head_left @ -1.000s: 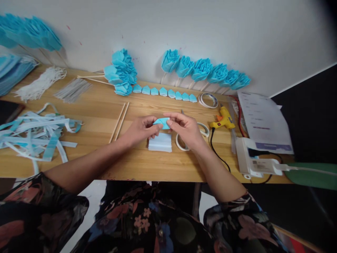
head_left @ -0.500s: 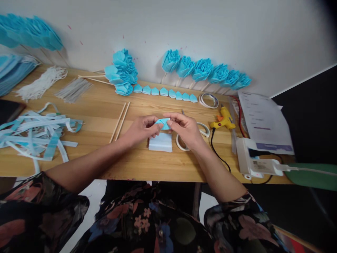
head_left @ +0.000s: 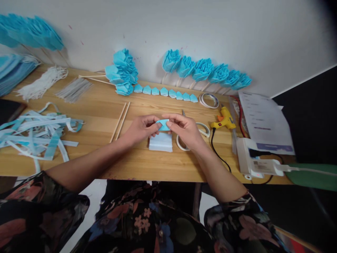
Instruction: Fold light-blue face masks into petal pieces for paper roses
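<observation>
our grip pinches from both ends: left hand (head_left: 143,127) and right hand (head_left: 186,130) share the folded blue piece (head_left: 163,125), neither one nearer, its long axis running side to side between them, just beyond the pale pleated piece (head_left: 160,143) on the table (head_left: 137,163), scissors (head_left: 206,130) beside our right.

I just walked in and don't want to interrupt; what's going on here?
The person's left hand and right hand both pinch a small blue piece. Beyond it, eight folded pieces lie in a row near blue flowers. The right hand partly hides the scissors; the glue gun is farther right.
</observation>
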The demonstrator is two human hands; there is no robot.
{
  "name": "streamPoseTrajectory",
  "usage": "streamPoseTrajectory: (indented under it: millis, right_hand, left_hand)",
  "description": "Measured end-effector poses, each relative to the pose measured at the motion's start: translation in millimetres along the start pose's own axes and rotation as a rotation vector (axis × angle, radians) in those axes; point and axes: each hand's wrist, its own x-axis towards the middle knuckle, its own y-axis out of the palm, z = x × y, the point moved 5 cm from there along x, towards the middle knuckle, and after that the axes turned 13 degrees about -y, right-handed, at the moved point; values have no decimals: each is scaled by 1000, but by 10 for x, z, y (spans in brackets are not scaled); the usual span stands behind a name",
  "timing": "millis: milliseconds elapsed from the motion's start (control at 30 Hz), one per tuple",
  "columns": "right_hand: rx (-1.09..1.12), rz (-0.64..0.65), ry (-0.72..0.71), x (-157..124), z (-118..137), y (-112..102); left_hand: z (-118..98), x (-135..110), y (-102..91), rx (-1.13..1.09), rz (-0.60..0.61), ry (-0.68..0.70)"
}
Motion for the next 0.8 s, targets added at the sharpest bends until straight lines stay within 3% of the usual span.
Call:
streamPoseTrajectory:
  millis: [200, 800]
  right_hand:
    - [-2, 12, 13, -6, -4, -5]
    - [-7, 4, 17, 2, -11, -16]
  left_hand:
    - [-22, 3, 7, 14, 54, 17]
    - [-19, 0, 15, -3, 39, 49]
